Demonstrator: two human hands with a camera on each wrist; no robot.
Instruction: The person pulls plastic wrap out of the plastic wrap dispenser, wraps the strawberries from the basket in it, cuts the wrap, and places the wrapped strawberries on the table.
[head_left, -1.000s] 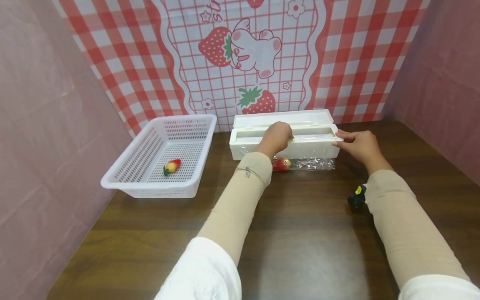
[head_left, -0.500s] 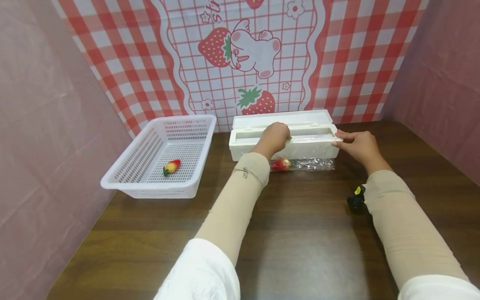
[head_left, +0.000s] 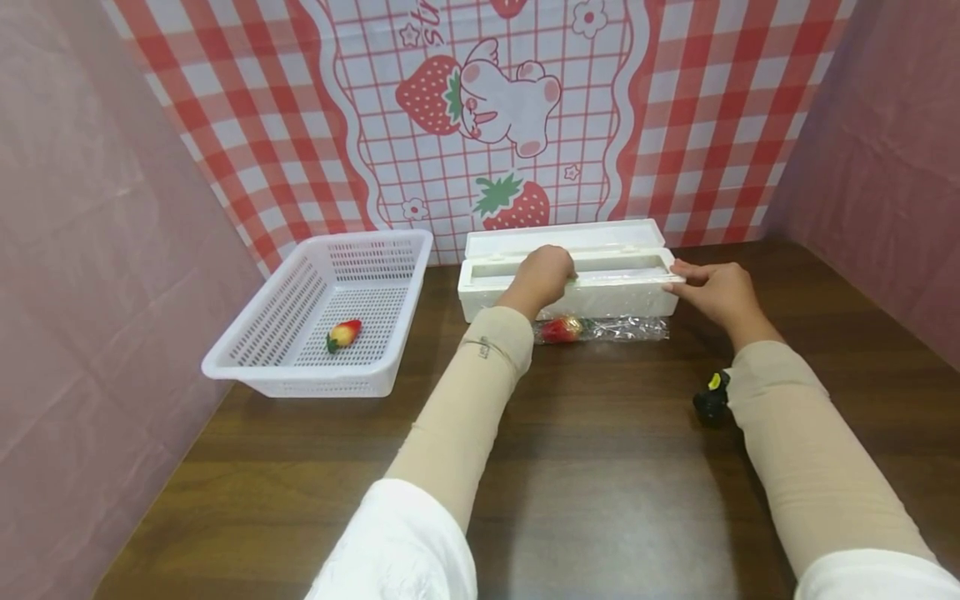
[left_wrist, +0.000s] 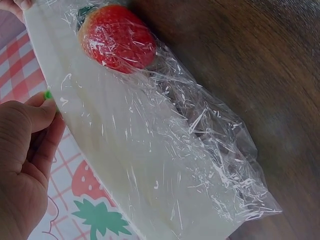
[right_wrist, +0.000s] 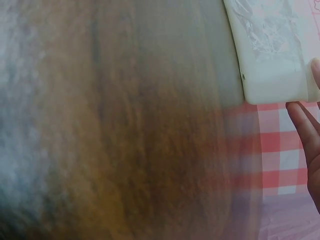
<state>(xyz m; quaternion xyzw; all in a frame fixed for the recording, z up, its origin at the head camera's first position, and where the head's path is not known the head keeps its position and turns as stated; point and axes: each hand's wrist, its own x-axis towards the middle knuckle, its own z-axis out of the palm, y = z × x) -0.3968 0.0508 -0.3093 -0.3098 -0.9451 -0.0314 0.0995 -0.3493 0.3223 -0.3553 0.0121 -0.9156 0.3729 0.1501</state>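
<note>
A long white cling film dispenser box [head_left: 622,300] stands at the back of the table, its lid [head_left: 570,240] tipped back. Clear film [left_wrist: 200,130] hangs over its front and lies crumpled on the wood, around a red-and-yellow strawberry [head_left: 562,329]. My left hand [head_left: 543,277] is at the front top edge, left of the middle. Between its thumb and index finger is a small green tab [left_wrist: 48,94], which looks like the film cutter's slider. My right hand [head_left: 722,292] grips the box's right end, thumb and fingers at the corner [right_wrist: 280,90].
To the left stands a white perforated basket [head_left: 296,372] with another strawberry [head_left: 344,335] inside. A strawberry-print checked cloth [head_left: 705,108] hangs right behind the box. Pink cloth walls [head_left: 75,250] close off both sides. A black wrist camera [head_left: 711,400] sits at the right cuff.
My left hand has slid a little to the left along the box's front edge. The right hand, the box and the strawberries stay in place.
</note>
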